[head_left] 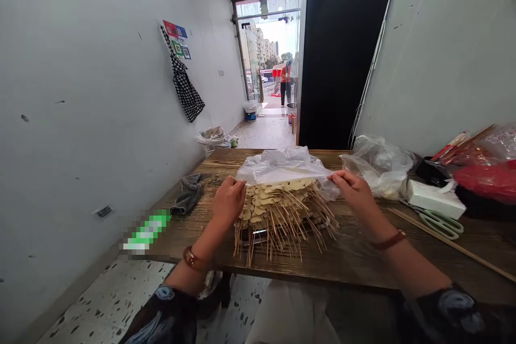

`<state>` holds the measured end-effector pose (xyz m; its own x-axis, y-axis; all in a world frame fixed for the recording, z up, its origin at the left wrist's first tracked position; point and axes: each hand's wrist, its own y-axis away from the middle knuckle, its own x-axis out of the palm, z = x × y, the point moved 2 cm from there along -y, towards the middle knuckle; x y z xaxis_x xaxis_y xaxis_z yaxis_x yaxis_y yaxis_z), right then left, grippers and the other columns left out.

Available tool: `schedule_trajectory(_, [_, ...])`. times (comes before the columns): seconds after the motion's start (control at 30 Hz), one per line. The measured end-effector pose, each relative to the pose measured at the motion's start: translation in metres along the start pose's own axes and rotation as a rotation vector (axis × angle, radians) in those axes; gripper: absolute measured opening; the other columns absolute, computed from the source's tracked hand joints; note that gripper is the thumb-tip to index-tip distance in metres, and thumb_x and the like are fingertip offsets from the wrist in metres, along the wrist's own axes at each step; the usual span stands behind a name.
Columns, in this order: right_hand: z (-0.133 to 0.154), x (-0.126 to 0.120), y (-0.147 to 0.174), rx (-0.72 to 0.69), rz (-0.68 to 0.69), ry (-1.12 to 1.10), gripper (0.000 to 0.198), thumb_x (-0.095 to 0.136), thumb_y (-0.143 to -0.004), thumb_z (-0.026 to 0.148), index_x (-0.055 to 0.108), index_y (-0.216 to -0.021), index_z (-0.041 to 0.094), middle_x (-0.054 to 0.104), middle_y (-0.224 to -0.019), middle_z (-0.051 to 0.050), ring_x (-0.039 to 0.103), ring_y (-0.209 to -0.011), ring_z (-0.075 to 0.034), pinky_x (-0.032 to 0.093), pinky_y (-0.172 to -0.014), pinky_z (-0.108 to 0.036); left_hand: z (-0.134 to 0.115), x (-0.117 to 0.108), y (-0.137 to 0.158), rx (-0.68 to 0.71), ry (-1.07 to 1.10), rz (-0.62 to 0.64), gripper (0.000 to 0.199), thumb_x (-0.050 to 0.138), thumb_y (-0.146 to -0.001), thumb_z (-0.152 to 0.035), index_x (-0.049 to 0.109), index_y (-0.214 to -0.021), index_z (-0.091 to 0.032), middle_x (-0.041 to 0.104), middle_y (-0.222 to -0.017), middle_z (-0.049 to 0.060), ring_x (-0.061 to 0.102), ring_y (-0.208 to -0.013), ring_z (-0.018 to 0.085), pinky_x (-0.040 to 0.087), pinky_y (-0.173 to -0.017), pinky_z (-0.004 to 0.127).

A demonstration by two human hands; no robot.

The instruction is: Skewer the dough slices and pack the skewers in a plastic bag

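Note:
A pile of skewers point(278, 204) threaded with flat, pale yellow-tan pieces lies on a tray on the table, the thin sticks pointing toward me. Over the far side of the pile spreads a clear plastic bag point(282, 166). My left hand point(229, 199) pinches the bag's near left edge, beside the skewers. On the other side, my right hand point(355, 191) pinches the right edge between thumb and fingers. The edge is stretched between both hands, above the food. Most of the tray is hidden beneath the skewers; only a dark, shiny bit of its rim shows.
A grey cloth point(187, 193) lies at the table's left. To the right are scissors point(441, 223), a white tissue pack point(435, 198), loose bare sticks point(455, 244) and crumpled plastic bags point(379, 164). A person point(286, 83) stands outside beyond the glass door.

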<state>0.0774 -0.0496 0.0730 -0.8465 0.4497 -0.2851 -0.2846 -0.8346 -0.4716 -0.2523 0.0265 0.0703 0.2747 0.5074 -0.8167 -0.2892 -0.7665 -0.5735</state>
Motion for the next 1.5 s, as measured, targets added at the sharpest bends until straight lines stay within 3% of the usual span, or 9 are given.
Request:
schedule_trajectory(0.1, [0.000, -0.010, 0.023, 0.068, 0.061, -0.115, 0.023, 0.051, -0.085, 0.039, 0.063, -0.080, 0.020, 0.065, -0.082, -0.003, 0.057, -0.081, -0.019, 0.042, -0.073, -0.028, -0.009, -0.004, 0.009, 0.030, 0.205, -0.051, 0.032, 0.038, -0.094, -0.031, 0.066, -0.101, -0.018, 0.057, -0.090, 0.008, 0.055, -0.083, 0.018, 0.044, -0.073, 0.028])
schedule_trajectory(0.23, [-0.010, -0.025, 0.046, 0.042, 0.212, 0.026, 0.025, 0.045, -0.087, 0.038, 0.057, -0.073, 0.022, 0.059, -0.076, -0.002, 0.053, -0.075, -0.019, 0.040, -0.070, -0.029, -0.012, -0.003, 0.045, 0.031, 0.481, 0.030, 0.028, 0.039, -0.092, -0.029, 0.066, -0.095, -0.021, 0.064, -0.089, 0.007, 0.060, -0.086, 0.018, 0.047, -0.078, 0.029])
schedule_trajectory(0.47, [-0.039, -0.029, 0.072, -0.095, 0.446, 0.305, 0.022, 0.044, -0.087, 0.029, 0.051, -0.067, 0.023, 0.058, -0.071, -0.003, 0.051, -0.072, -0.020, 0.040, -0.070, -0.033, -0.013, 0.001, 0.103, -0.033, 0.522, 0.080, 0.023, 0.047, -0.089, -0.033, 0.067, -0.096, -0.024, 0.068, -0.094, 0.006, 0.062, -0.091, 0.021, 0.049, -0.083, 0.033])
schedule_trajectory(0.67, [-0.051, -0.016, 0.065, -0.157, 0.385, 0.387, 0.014, 0.056, -0.078, 0.027, 0.050, -0.067, 0.022, 0.059, -0.079, -0.005, 0.052, -0.078, -0.021, 0.039, -0.075, -0.033, -0.011, 0.006, 0.122, -0.288, 0.445, -0.139, 0.029, 0.053, -0.085, -0.040, 0.061, -0.104, -0.019, 0.059, -0.093, 0.007, 0.058, -0.086, 0.021, 0.049, -0.081, 0.036])
schedule_trajectory(0.9, [-0.079, -0.019, 0.064, 0.100, 0.150, 0.301, 0.024, 0.051, -0.083, 0.041, 0.055, -0.072, 0.020, 0.057, -0.071, -0.002, 0.052, -0.069, -0.018, 0.040, -0.065, -0.029, 0.008, 0.014, 0.152, -0.619, 0.577, -0.071, 0.048, 0.059, -0.074, -0.055, 0.059, -0.105, -0.018, 0.061, -0.104, 0.010, 0.060, -0.094, 0.026, 0.051, -0.081, 0.041])
schedule_trajectory(1.07, [-0.091, -0.015, 0.067, 0.070, 0.101, 0.345, 0.019, 0.058, -0.076, 0.039, 0.056, -0.071, 0.021, 0.061, -0.084, -0.006, 0.055, -0.081, -0.021, 0.041, -0.075, -0.032, -0.024, 0.002, 0.184, -0.968, 1.096, 0.271, 0.046, 0.065, -0.069, -0.060, 0.062, -0.085, -0.017, 0.066, -0.072, 0.004, 0.059, -0.057, 0.017, 0.050, -0.056, 0.031])
schedule_trajectory(1.17, [-0.100, -0.007, 0.065, 0.121, 0.073, 0.345, 0.019, 0.061, -0.071, 0.039, 0.055, -0.070, 0.021, 0.061, -0.083, -0.007, 0.054, -0.082, -0.023, 0.041, -0.076, -0.034, -0.064, 0.002, 0.189, -1.133, 1.421, 0.476, 0.042, 0.074, -0.065, -0.051, 0.063, -0.083, -0.015, 0.071, -0.082, 0.009, 0.063, -0.059, 0.017, 0.052, -0.058, 0.030])
schedule_trajectory(1.33, [-0.115, -0.002, 0.070, 0.237, 0.044, 0.303, 0.011, 0.056, -0.070, 0.031, 0.057, -0.070, 0.021, 0.061, -0.070, -0.005, 0.055, -0.070, -0.021, 0.040, -0.066, -0.032, -0.101, 0.012, 0.178, -1.159, 1.785, 0.385, 0.034, 0.076, -0.067, -0.028, 0.065, -0.097, -0.018, 0.068, -0.113, 0.011, 0.069, -0.092, 0.025, 0.053, -0.085, 0.036])
schedule_trajectory(1.5, [-0.123, -0.003, 0.078, 0.317, 0.021, 0.161, 0.028, 0.057, -0.071, 0.033, 0.064, -0.092, 0.017, 0.069, -0.076, -0.005, 0.061, -0.068, -0.020, 0.044, -0.063, -0.030, -0.107, 0.016, 0.191, -0.965, 2.068, 0.424, 0.039, 0.072, -0.074, -0.041, 0.065, -0.113, -0.038, 0.035, -0.153, -0.001, 0.050, -0.127, 0.032, 0.049, -0.093, 0.040])
